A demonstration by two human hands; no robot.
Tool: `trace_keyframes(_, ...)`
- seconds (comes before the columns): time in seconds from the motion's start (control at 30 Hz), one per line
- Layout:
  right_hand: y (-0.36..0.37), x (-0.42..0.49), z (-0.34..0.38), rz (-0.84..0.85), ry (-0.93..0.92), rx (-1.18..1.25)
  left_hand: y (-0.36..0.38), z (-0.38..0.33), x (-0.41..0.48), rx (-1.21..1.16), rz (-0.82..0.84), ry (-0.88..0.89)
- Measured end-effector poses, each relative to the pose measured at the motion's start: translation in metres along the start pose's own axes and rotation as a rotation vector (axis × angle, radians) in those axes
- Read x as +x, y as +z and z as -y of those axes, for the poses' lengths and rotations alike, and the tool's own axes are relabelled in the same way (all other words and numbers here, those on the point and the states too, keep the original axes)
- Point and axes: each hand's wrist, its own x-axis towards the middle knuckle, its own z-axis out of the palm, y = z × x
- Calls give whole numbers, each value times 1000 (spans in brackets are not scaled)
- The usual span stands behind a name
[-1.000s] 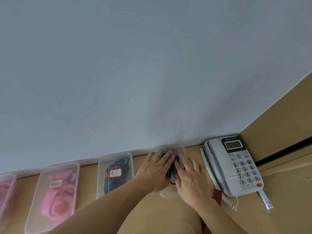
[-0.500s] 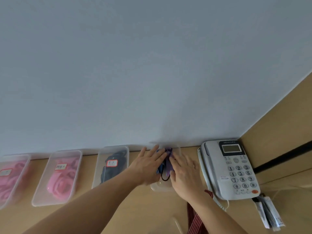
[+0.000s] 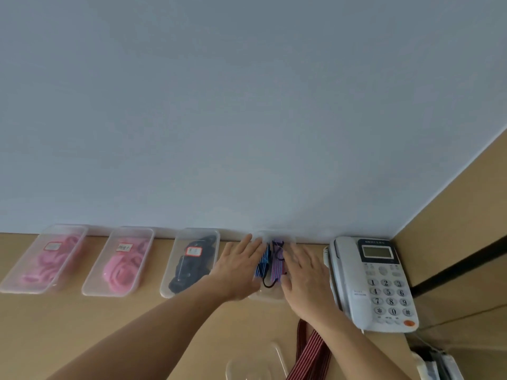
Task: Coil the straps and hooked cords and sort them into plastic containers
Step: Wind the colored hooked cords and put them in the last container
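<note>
The left hand [image 3: 238, 267] and right hand [image 3: 304, 275] are lying flat, fingers straight, on a clear plastic box [image 3: 270, 296]. Inside it, blue and pink striped cords [image 3: 274, 270] are sitting.

4 containers [image 3: 68, 230] [image 3: 134, 233] [image 3: 192, 234] [image 3: 269, 294] by the wall, 1 telephone [image 3: 375, 281], 2 hands [image 3: 238, 270] [image 3: 307, 278].

Soft, even, dimmish light; faint shadows under the hands. The whole frame is slightly soft, and wide-angle distortion bends and tilts lines toward the edges.
</note>
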Motion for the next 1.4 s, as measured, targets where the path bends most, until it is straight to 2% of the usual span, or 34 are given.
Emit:
trace_keyframes(0.17, -3, -43, 7, -58, 58, 0, 2, -5, -34, -32, -60, 35)
trace_keyframes(0.33, 4, -91, 14, -186, 20, 27, 19, -16, -69, -58, -55, 124)
trace_keyframes(0.4, 7, -112, 14, -114, -16, -14, 29, -23, -82, -87, -29, 163)
trace_keyframes(0.53, 16, -146, 14, 183, -98, -122, 45, -31, -101, -144, 26, 207)
trace_keyframes(0.6, 21, -156, 16, 265, -167, -177, 52, -35, -109, -180, 53, 192)
trace_keyframes(0.83, 31, -150, 14, 277, -315, -251, 66, -44, -130, -234, 134, 104)
trace_keyframes(0.93, 19, -143, 4, 189, -378, -208, 61, -53, -133, -281, 122, 58)
trace_keyframes(1.03, -2, -136, -11, -4, -423, -115, 45, -65, -132, -400, 89, 15)
trace_keyframes(1.27, -57, -112, -29, -334, -417, 84, 1, -88, -128, -558, -10, -74)
trace_keyframes(1.4, -74, -113, -24, -387, -402, 228, 8, -94, -137, -528, -48, -115)
